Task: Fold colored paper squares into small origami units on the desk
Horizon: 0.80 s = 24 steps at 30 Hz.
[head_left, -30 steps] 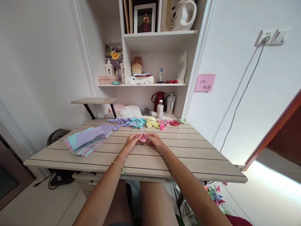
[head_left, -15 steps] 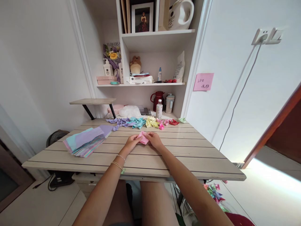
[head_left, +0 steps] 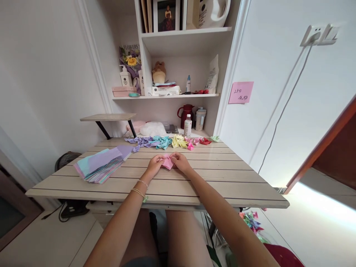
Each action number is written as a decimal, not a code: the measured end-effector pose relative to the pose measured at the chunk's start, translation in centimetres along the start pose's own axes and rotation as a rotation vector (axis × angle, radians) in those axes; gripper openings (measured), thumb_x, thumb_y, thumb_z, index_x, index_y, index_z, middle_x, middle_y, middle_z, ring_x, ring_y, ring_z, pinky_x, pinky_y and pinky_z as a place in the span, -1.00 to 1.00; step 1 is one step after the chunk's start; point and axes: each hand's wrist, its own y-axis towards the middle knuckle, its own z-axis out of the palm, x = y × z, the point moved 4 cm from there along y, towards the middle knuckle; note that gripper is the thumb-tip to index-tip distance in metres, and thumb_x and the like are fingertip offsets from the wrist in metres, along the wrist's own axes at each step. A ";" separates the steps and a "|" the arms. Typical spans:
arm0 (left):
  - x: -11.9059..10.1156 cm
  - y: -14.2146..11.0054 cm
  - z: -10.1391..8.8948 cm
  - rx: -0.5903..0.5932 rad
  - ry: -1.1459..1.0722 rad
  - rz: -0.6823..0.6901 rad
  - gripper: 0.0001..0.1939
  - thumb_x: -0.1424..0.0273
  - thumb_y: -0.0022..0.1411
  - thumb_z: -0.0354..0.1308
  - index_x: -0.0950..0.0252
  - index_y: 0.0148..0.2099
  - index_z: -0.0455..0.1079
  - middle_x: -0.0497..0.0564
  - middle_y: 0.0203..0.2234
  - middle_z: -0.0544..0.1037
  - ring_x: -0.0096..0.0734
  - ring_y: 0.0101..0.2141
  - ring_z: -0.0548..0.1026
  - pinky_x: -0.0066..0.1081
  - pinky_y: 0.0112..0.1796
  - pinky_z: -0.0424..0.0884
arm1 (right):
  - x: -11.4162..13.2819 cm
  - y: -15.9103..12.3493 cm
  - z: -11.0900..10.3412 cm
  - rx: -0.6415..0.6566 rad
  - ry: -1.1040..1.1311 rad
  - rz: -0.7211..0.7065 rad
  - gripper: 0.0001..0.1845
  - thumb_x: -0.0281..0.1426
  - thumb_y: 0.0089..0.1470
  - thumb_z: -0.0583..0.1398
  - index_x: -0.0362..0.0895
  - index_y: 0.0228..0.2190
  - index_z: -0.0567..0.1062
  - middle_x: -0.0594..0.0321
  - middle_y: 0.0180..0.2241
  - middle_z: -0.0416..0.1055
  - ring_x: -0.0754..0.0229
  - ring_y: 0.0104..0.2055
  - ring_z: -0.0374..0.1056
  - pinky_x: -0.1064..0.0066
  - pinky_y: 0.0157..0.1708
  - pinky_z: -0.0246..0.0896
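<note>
A small pink sheet of origami paper (head_left: 167, 163), partly folded, lies between my two hands over the middle of the table. My left hand (head_left: 155, 164) pinches its left corner, and my right hand (head_left: 179, 161) pinches the right side. The fine folds are too small to make out. Just behind my hands runs a row of folded paper pieces: purple (head_left: 142, 142), blue (head_left: 161, 142), yellow (head_left: 179, 141), pink (head_left: 190, 146), red (head_left: 205, 141) and pale green (head_left: 214, 138).
A fanned stack of coloured paper (head_left: 100, 165) rests on the table's left (head_left: 222, 181). Behind stand a small wooden riser (head_left: 108, 117), a bottle (head_left: 188, 126), a red jug (head_left: 185, 115) and a tumbler (head_left: 200, 119). More folded paper (head_left: 251, 221) sits below the table's right side.
The pink paper looks wider and lower between my hands, which have moved slightly apart. The whole view has tilted down a little on the shelves.
</note>
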 end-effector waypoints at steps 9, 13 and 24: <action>-0.1 -0.2 0.3 0.051 -0.039 -0.036 -0.64 0.39 -0.23 0.34 0.38 -0.28 0.46 0.08 -0.40 0.56 -0.33 -0.36 0.50 -0.39 -0.28 0.38 | 0.3 -0.3 0.0 0.006 0.048 0.032 -0.84 -0.36 -0.16 0.14 -0.14 -0.45 0.44 0.28 -0.47 0.41 0.28 -0.51 0.28 0.49 -0.55 0.20; -0.3 -0.4 0.3 0.080 -0.055 -0.054 -0.56 0.34 -0.21 0.35 0.38 -0.21 0.45 0.10 -0.39 0.56 -0.35 -0.39 0.50 -0.38 -0.29 0.39 | 0.5 -0.6 0.4 0.059 0.081 0.065 -0.80 -0.32 -0.11 0.15 -0.14 -0.39 0.46 0.26 -0.51 0.42 0.26 -0.51 0.32 0.50 -0.57 0.21; 0.3 -0.1 0.3 0.077 -0.115 -0.070 -0.51 0.30 -0.24 0.37 0.41 -0.20 0.43 0.12 -0.39 0.56 -0.34 -0.38 0.51 -0.34 -0.25 0.39 | 0.9 -1.0 0.8 0.119 0.112 0.049 -0.59 -0.25 -0.16 0.25 -0.15 -0.22 0.42 0.28 -0.50 0.40 0.30 -0.51 0.31 0.48 -0.52 0.27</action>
